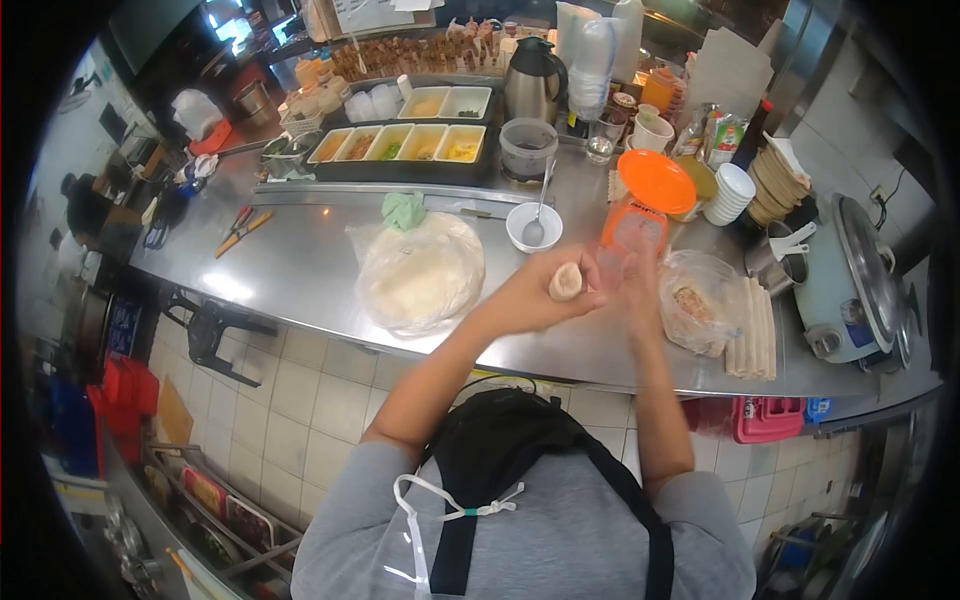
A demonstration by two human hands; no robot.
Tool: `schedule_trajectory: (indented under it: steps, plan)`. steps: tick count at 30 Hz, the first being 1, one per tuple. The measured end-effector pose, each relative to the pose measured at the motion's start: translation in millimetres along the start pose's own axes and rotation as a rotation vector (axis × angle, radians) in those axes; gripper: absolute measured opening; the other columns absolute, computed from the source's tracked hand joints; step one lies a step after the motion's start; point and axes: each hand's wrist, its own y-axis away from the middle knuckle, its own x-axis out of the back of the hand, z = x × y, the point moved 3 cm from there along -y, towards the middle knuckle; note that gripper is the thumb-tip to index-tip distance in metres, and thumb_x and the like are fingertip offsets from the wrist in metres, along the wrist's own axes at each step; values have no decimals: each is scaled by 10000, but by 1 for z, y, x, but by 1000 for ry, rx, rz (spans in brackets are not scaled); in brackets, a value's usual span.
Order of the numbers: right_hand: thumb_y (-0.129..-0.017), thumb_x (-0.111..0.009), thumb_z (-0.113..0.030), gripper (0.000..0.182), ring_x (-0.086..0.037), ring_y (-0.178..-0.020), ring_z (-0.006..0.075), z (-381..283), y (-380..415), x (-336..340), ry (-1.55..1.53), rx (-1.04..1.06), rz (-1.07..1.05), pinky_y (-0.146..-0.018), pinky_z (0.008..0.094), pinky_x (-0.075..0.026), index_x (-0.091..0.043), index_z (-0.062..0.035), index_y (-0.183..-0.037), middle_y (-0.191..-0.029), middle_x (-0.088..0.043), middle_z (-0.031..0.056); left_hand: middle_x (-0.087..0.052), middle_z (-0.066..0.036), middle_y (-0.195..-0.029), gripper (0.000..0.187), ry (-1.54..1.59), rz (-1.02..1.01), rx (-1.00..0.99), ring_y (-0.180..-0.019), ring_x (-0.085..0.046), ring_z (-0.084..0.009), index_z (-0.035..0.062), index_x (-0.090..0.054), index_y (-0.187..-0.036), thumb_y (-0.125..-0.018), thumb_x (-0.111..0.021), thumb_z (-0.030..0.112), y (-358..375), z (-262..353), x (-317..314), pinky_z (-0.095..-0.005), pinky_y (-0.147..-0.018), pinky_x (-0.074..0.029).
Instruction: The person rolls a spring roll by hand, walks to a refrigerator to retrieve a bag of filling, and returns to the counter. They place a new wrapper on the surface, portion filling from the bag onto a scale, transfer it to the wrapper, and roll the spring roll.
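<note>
In the head view my left hand [545,298] is wrapped round a pale rolled dough wrapper [567,282], its round end facing up. Just to its right, my right hand [638,285] is smeared by motion, so its fingers cannot be read. Behind that hand stands an orange scale [622,222] with an orange plate [657,181] on top. A clear plastic bag with crumbly filling [690,299] lies to the right, beside several long pale rolls [748,335]. Left of my hands, round thin wrappers [425,268] lie stacked in clear plastic. A white bowl [520,240] holds a spoon [535,232].
At the back sits a tray of several filling containers [397,143] beside a steel jug [534,85]. A green cloth [404,211] touches the wrapper bag. Tongs [243,233] lie at the left. A large cooker [850,290] bounds the right end.
</note>
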Motion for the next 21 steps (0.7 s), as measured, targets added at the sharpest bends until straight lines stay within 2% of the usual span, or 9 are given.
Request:
schedule_trajectory:
  steps: [2,3,5,8,9,11,13,17,21]
  plan:
    - [-870,-636,-245,562,-554,-1080,232,44,19,16,-668,-370,276,-923,346,-442,-374,-5,-1305,-1130,-589,141,-551,18,-666,185,-203,140,-116,-617,-540,-107,83,-554,-809,-771,-725,144,3,2,-10,-291,-675,-453]
    - [-870,-636,-245,562,-554,-1080,232,34,15,2,-669,-362,288,-923,346,-442,-374,-5,-1305,-1130,-589,141,-565,5,-687,189,-415,73,-345,-657,-559,-132,91,-565,-805,-759,-734,161,6,1,-17,-343,-763,-436]
    - [-933,-467,-418,543,-557,-1072,236,20,7,-45,-600,-968,359,-895,376,-475,-379,-17,-1288,-1191,-532,140,-609,-38,-846,211,-693,-28,-587,-848,-588,-215,108,-582,-795,-727,-740,231,19,-25,-33,-477,-960,-333]
    - [-868,-628,-221,659,-637,-893,196,127,-27,17,-1151,-673,163,-773,319,-515,-262,-43,-1387,-1063,-626,125,-596,-40,-1011,213,-1070,-77,-622,-1009,-557,-216,103,-618,-842,-747,-717,266,51,-43,-33,-501,-985,-306]
    - [-868,-628,-221,659,-637,-893,196,115,-28,13,-1160,-658,169,-773,319,-515,-262,-43,-1387,-1063,-626,125,-494,-123,-1226,532,-1168,-110,-522,-1181,-468,-269,91,-563,-1119,-702,-745,366,68,-70,-23,-539,-1018,-254]
    - [-858,-634,-190,695,-654,-772,139,59,-37,3,-380,-436,386,-655,296,-534,-237,-54,-1412,-1036,-638,108,-411,-173,-1297,737,-1071,-32,-391,-1241,-398,-310,98,-437,-1243,-661,-763,411,96,-86,-2,-558,-1019,-245]
    - [-847,-641,-159,708,-649,-777,153,21,-42,-15,-236,-337,352,-656,275,-532,-231,-67,-1416,-971,-647,109,-219,-297,-1412,1100,-798,106,-163,-1328,-247,-408,71,-194,-1404,-584,-806,477,100,-100,15,-541,-1051,-210]
    - [-819,-663,-123,786,-638,-761,162,25,-48,-47,311,108,132,-723,271,-517,-187,-86,-1443,-900,-655,87,-364,-239,-1326,888,-558,411,-155,-1249,-382,-327,64,-273,-1387,-701,-774,325,47,-103,10,-427,-1004,-323]
    - [-791,-692,-155,789,-600,-990,223,-15,-45,-69,456,87,-1,-865,329,-453,-236,-120,-1435,-1097,-606,115,-546,-138,-1093,490,-204,596,-58,-1022,-539,-234,17,-472,-1172,-772,-694,191,10,-108,7,-334,-850,-428]
